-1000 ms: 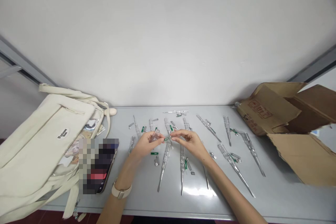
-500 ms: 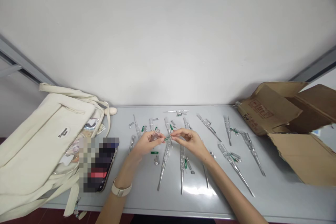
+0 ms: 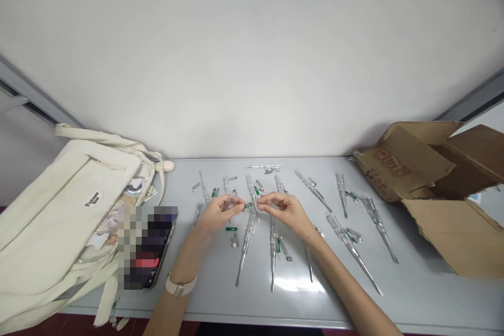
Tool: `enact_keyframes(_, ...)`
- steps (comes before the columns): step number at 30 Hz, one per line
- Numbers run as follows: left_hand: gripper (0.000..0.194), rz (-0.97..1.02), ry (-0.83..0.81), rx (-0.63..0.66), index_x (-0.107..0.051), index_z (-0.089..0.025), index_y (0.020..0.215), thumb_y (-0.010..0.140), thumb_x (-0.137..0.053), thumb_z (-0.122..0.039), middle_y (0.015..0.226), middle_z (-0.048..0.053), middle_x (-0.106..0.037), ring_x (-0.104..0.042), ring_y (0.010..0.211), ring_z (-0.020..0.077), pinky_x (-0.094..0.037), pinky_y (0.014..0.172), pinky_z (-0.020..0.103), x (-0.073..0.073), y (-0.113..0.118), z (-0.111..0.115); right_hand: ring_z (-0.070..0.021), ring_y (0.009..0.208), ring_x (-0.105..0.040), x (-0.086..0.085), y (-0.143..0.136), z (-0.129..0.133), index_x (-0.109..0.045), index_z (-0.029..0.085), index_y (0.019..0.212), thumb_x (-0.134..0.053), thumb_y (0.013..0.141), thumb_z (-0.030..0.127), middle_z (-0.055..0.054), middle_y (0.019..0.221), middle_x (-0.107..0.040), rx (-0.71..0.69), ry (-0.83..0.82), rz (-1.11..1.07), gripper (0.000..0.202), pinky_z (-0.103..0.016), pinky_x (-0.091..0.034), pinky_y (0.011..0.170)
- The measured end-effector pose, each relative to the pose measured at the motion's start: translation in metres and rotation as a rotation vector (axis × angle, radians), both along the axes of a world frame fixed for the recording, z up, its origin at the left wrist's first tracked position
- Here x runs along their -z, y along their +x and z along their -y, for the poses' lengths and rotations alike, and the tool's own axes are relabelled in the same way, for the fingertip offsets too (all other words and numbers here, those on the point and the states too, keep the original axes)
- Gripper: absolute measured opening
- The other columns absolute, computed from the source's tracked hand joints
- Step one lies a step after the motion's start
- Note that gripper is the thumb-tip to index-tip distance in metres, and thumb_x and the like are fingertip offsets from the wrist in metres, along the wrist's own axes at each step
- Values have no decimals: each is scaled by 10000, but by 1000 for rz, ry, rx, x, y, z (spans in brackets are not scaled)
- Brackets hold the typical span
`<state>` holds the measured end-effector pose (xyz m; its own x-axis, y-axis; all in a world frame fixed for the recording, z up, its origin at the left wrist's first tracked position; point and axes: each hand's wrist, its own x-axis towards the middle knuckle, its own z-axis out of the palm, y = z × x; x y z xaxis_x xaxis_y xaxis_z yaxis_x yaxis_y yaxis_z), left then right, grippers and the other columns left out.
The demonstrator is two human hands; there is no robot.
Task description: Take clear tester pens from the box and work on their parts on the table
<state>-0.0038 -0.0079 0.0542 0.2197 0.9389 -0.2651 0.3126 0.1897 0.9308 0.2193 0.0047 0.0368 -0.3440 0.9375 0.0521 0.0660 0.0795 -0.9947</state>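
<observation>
My left hand (image 3: 216, 214) is closed, with a small green strip (image 3: 248, 205) sticking out from the thumb and fingertip. A clear plastic piece (image 3: 231, 200) is also held among its fingers. Just to the right, my right hand (image 3: 284, 211) is closed in a pinch; whatever its fingertips hold is too small to name. Behind the fingertips lies a clear-handled screwdriver (image 3: 251, 185). Nearer to me are another clear-handled screwdriver (image 3: 247, 239), a loose green strip (image 3: 231, 229) and a small spring (image 3: 237, 239).
Several more clear-handled screwdrivers, one at the right (image 3: 352, 252), lie across the grey table (image 3: 417, 299) with small parts beside them. A cream bag (image 3: 51, 210) and a phone (image 3: 161, 236) occupy the left. An open cardboard box (image 3: 397, 168) stands on the right.
My fingertips have drawn slightly apart, and the green strip now shows on the left hand's side with a small gap before the right fingertips. The loose parts lie as before.
</observation>
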Motion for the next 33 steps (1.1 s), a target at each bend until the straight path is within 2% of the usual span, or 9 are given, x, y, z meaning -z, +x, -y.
enact_keyframes(5, 306, 11, 23, -12, -687, -191, 872, 803, -638, -485, 881, 36, -704, -608, 831, 189, -437, 705, 282, 4, 0, -1, -210, 937, -678, 1, -1, -1, -729, 238, 932, -729, 793, 406, -51, 947, -732, 9, 18, -35, 218, -388, -519, 911)
enact_keyframes(11, 339, 7, 25, -11, -691, -194, 886, 791, -638, -514, 907, 46, -705, -619, 883, 213, -455, 767, 309, 6, 0, 0, -202, 912, -683, 4, -2, 0, -664, 249, 1120, -717, 816, 377, -34, 875, -720, -13, 37, -41, 334, -411, -500, 938)
enact_keyframes(15, 340, 1, 21, 17, -693, -190, 893, 790, -642, -510, 899, 42, -694, -612, 870, 206, -450, 777, 312, 5, 0, 0, -207, 940, -678, 3, -2, 0, -702, 244, 1036, -709, 818, 405, -50, 951, -726, -43, 32, -12, 271, -404, -504, 925)
enact_keyframes(19, 324, 38, 22, 28, -687, -178, 878, 788, -654, -488, 896, 45, -692, -608, 871, 202, -448, 790, 315, 2, 2, 0, -210, 930, -678, 0, -4, 2, -732, 240, 946, -713, 806, 420, -49, 941, -732, -49, 16, -8, 229, -387, -519, 890)
enact_keyframes(26, 296, 11, 29, 36, -687, -173, 870, 792, -653, -457, 876, 41, -693, -608, 836, 191, -451, 773, 310, -3, 2, 1, -203, 904, -677, 0, -3, 1, -730, 220, 926, -731, 789, 397, -43, 906, -735, -49, -13, -15, 224, -367, -521, 864)
enact_keyframes(33, 253, 28, 50, 46, -691, -181, 873, 812, -647, -422, 869, 28, -690, -606, 830, 178, -447, 771, 296, -1, 0, 1, -201, 907, -676, -1, -2, 1, -731, 230, 920, -721, 802, 378, -32, 907, -735, -60, -2, 39, 190, -361, -501, 866)
